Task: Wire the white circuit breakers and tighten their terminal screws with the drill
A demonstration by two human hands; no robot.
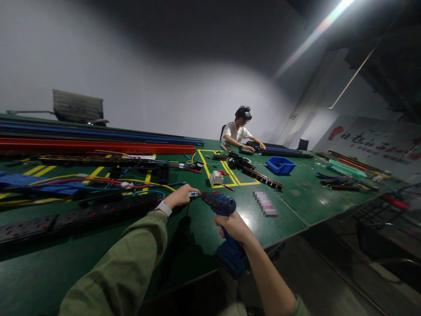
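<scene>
My right hand (236,226) is wrapped round the grip of a blue cordless drill (221,202), whose chuck points left. My left hand (179,197) pinches a small white and blue block (193,194), and the drill's tip meets or nearly meets it; I cannot tell which. Yellow, red and blue wires (131,181) run leftward from near my left hand. Just below them lies a long black socket strip (75,218). A white terminal block or breaker (216,177) stands beyond the drill, with a red-handled screwdriver (228,187) beside it.
On the green table (296,204) are a blue bin (280,165), a blurred-out flat object (265,204) and a copper-coloured strip (263,177). Orange rails (98,146) lie along the far left. A co-worker (237,131) sits at the far side, hands on black parts.
</scene>
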